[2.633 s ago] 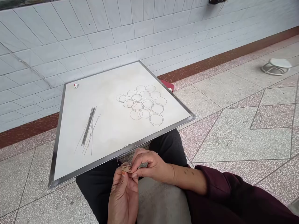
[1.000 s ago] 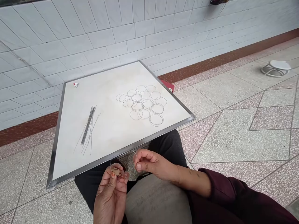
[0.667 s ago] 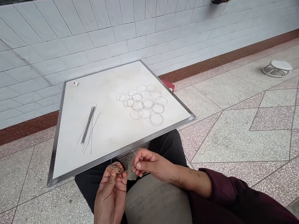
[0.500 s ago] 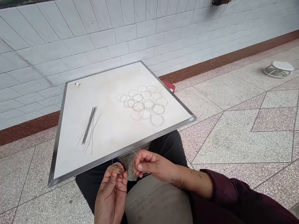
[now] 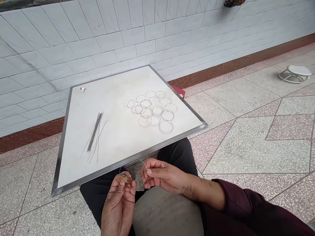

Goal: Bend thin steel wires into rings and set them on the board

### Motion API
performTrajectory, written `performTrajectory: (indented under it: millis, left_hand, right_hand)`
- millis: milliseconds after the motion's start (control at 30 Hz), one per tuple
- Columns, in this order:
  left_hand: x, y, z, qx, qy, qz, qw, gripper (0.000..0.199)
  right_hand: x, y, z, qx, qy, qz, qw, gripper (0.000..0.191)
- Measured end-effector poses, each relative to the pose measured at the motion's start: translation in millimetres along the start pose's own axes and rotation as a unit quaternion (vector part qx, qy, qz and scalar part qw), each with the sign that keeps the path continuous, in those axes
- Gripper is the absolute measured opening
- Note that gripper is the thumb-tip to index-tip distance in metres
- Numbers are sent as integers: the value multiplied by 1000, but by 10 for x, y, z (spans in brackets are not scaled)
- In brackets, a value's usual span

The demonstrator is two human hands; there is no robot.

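A thin wire [image 5: 119,168] arches between my hands just off the table's front edge, bent into a nearly round loop. My left hand [image 5: 117,203] is closed, its thumb and fingers pinching one part of the wire together with a small tan piece [image 5: 125,179] whose kind I cannot make out. Thumb and forefinger of my right hand [image 5: 162,175] pinch the loop's right side. Below the hands, a short stretch of wire shows between them. On the table lie several overlapping wire rings [image 5: 153,114] and, at the left, a bundle of straight wires [image 5: 94,134].
The white table [image 5: 115,85] has a metal rim and stands by a tiled wall [image 5: 110,42]. A small red and white object [image 5: 82,89] lies near its far left corner. Something red [image 5: 178,90] shows past the right edge. A low white stool [image 5: 295,73] stands on the floor.
The wire's lower stretch between my hands now shows more plainly, curving toward my left fingers. Both hands keep their pinch and have barely moved. The view has shifted slightly.
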State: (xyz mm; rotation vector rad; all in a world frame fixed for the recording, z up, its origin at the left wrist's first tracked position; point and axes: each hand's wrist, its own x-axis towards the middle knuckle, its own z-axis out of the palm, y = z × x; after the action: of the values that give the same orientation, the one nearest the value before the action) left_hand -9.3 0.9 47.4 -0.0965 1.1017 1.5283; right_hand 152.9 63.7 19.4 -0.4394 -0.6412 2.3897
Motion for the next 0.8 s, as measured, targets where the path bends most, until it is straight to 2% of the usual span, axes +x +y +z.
performTrajectory:
  millis: [133, 300, 433, 800]
  left_hand:
    - [14, -8, -20, 1, -6, 9, 1000, 15]
    - [10, -25, -53, 29, -36, 6, 999, 21]
    - [15, -22, -75, 51, -35, 2, 998, 25]
    - [-51, 37, -23, 104, -75, -2, 992, 23]
  right_hand:
    - [5, -8, 21, 2, 13, -1, 1000, 30]
    - [1, -20, 38, 9, -5, 18, 1000, 30]
    - [2, -33, 23, 8, -17, 18, 1000, 28]
    - [-27, -70, -18, -2, 10, -3, 1000, 25]
